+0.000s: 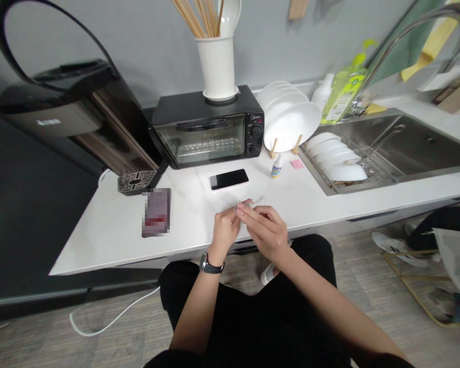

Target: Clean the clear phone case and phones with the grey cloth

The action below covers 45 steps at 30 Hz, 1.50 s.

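Close together above the counter's front part are my left hand (227, 223) and my right hand (266, 228). Fingers of both are bent and meet around a small whitish thing (257, 201), whose thin pale end sticks out beyond the right fingers. Its kind cannot be made out, as the fingers cover most of it. Beyond my hands a black-screened phone (229, 179) lies flat on the counter. A small white bottle with a blue and yellow label (276, 167) stands upright to the right of the phone, beside a pink paper piece (297, 163).
On the white counter (191, 209), a blurred-out purple item (157, 212) lies left, below a black drink machine (111, 128). A toaster oven (210, 135) stands behind the phone, bearing a white utensil holder (217, 66). Racked plates (293, 125) and a sink (417, 145) with bowls (343, 171) are right.
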Tool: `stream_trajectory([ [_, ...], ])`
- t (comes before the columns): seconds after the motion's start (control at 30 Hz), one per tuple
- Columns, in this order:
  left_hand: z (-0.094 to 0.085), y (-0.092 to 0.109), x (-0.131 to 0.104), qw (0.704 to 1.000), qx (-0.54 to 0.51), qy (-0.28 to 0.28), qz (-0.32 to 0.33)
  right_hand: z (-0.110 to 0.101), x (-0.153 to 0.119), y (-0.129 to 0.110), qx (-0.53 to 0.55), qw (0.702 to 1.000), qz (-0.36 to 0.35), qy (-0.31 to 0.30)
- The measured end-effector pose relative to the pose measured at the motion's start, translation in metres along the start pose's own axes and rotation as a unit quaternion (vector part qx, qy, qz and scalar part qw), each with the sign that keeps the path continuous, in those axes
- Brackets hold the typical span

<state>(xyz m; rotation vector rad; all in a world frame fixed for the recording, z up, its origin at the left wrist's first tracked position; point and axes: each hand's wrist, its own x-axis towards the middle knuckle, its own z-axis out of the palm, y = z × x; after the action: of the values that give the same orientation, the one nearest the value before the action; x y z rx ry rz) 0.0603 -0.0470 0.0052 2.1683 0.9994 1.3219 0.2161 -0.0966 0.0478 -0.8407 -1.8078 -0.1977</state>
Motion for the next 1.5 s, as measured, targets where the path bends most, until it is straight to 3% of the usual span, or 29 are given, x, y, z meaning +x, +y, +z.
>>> stream_trajectory([
  [0.17, 0.0, 0.0, 0.001, 1.0, 0.005, 0.004, -0.001, -0.007, 0.001, 0.013, -0.025, 0.999, -0.03, -0.018],
  [0.37, 0.004, -0.007, -0.001, 0.999, -0.042, 0.016, -0.024, -0.018, 0.01, 0.039, -0.085, 0.996, 0.019, 0.027],
  [0.53, 0.003, -0.004, 0.0, 0.999, -0.034, 0.017, -0.015, -0.005, 0.002, 0.022, -0.062, 0.996, 0.037, 0.056],
  [0.7, 0.0, 0.002, 0.002, 1.0, -0.005, -0.003, 0.005, 0.007, -0.01, 0.004, -0.009, 1.0, -0.001, 0.012],
  [0.83, 0.001, 0.0, 0.002, 1.0, -0.007, 0.003, -0.012, 0.0, -0.006, 0.018, -0.035, 0.999, -0.017, -0.003],
  [1.0, 0.004, -0.005, 0.001, 0.999, -0.038, 0.007, -0.021, -0.016, 0.008, 0.042, -0.085, 0.996, 0.01, 0.037],
  [1.17, 0.004, -0.003, 0.001, 0.999, -0.031, 0.011, -0.017, -0.007, 0.001, 0.029, -0.081, 0.995, 0.027, 0.051],
  [1.33, 0.001, 0.002, 0.001, 1.0, -0.004, -0.017, 0.005, 0.007, -0.016, 0.008, -0.038, 0.999, -0.016, 0.017],
  [1.5, 0.001, 0.003, 0.002, 1.0, -0.017, -0.01, 0.009, -0.009, -0.011, 0.027, -0.067, 0.998, -0.016, -0.003],
])
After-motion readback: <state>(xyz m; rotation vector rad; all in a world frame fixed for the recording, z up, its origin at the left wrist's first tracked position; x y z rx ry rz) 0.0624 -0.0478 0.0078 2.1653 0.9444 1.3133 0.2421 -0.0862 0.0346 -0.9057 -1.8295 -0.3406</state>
